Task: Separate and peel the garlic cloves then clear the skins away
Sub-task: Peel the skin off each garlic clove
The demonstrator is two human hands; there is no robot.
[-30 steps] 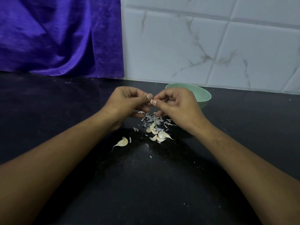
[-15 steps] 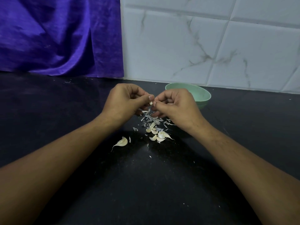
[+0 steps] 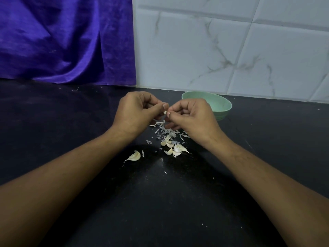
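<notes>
My left hand [image 3: 137,113] and my right hand [image 3: 192,116] meet fingertip to fingertip above the black counter. Between them they pinch a small garlic clove [image 3: 165,112], of which only a pale sliver shows. Directly below the hands lies a scatter of papery garlic skins [image 3: 165,131]. Nearer to me sits a cluster of several unpeeled cloves [image 3: 175,148]. One more clove [image 3: 134,156] with a long tail lies apart to the left. A pale green bowl [image 3: 220,104] stands behind my right hand, its inside partly hidden.
The black counter [image 3: 71,131] runs to a white marble-tiled wall [image 3: 213,50] at the back. A purple cloth [image 3: 62,41] hangs at the back left. Tiny skin flecks dot the counter in front of the cloves.
Both hands have stayed almost in place, closing tighter on the clove; the fingertips shifted slightly as they work at its skin. The cloves on the counter have not moved.
</notes>
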